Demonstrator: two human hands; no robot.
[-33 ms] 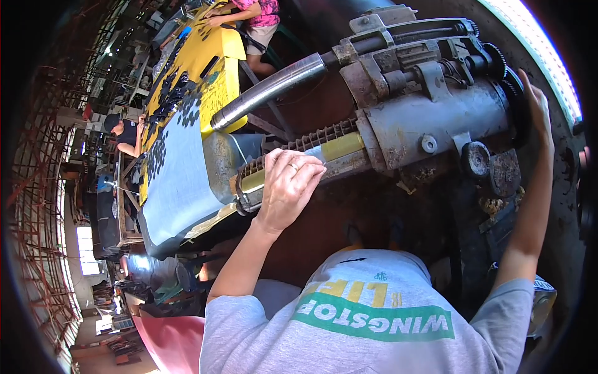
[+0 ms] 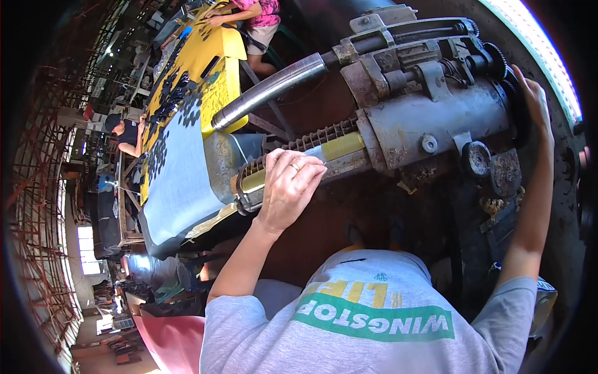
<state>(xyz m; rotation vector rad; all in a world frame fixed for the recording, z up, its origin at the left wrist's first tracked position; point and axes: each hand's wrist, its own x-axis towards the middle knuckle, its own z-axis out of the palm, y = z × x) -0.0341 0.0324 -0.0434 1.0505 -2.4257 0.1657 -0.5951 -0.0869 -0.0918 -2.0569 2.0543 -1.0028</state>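
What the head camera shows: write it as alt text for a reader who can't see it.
A person's left hand is over a yellow-topped bar on a worn grey machine, while the right hand is at the dark wheel on its right end. Beyond, a yellow sheet and a pale blue sheet bear small dark pieces, with two other people nearby.

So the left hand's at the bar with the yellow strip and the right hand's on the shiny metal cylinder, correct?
Not quite: the right hand is at the dark wheel on the machine's right end, as the head view shows. The left hand is at the bar with the yellow strip.
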